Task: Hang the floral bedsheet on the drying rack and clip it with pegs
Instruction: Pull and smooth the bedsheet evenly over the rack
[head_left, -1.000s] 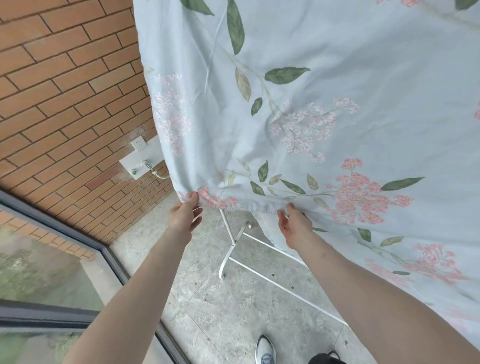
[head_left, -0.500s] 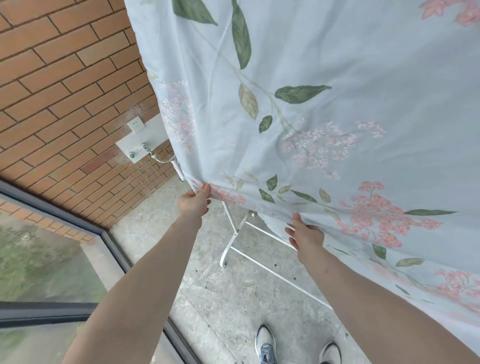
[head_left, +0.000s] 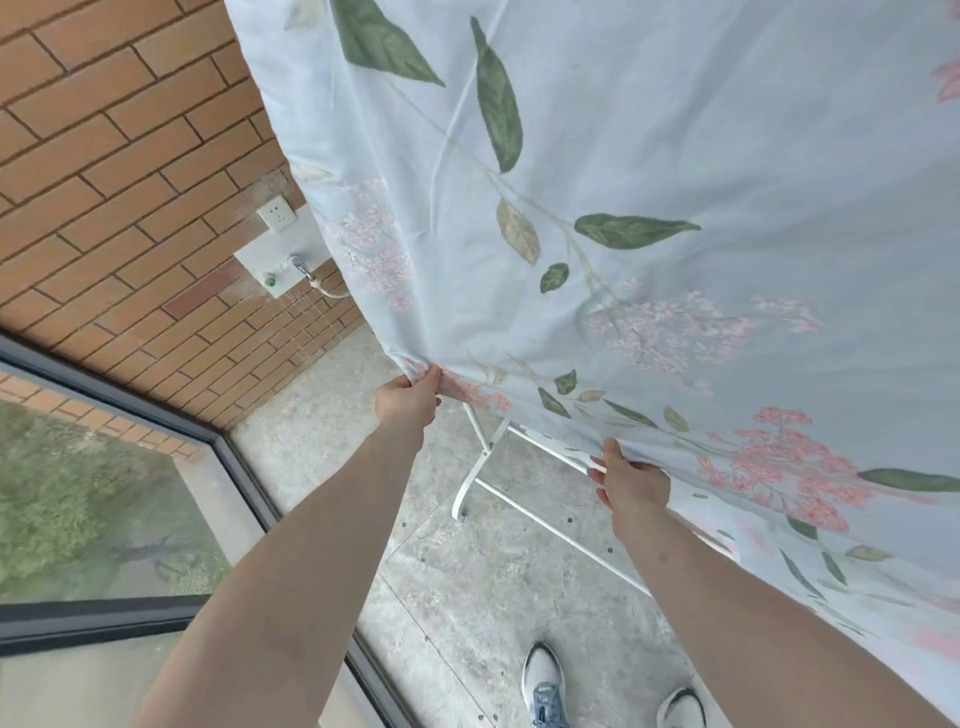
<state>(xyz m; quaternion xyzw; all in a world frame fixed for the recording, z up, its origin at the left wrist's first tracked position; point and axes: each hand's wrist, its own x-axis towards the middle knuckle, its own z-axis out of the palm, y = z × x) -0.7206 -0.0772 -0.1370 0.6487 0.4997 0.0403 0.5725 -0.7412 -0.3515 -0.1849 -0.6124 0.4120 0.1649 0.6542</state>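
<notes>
The pale blue floral bedsheet (head_left: 649, 182) hangs in front of me and fills the upper right of the view. My left hand (head_left: 408, 400) pinches its lower left corner. Further right, my right hand (head_left: 631, 480) holds the bottom hem, fingers tucked under the cloth. Below the hem, the white drying rack (head_left: 485, 467) shows only its foot and lower bars; its top is hidden behind the sheet. No pegs are in sight.
A brick wall (head_left: 119, 171) stands at the left with a socket (head_left: 276, 214) and a tap (head_left: 301, 267) on a white plate. A dark-framed glass pane (head_left: 104, 499) runs along the lower left. My shoes (head_left: 543, 686) stand on the concrete floor.
Both hands have drawn the bottom hem down and apart, and the sheet hangs flatter. My view has moved closer, so my shoes show more.
</notes>
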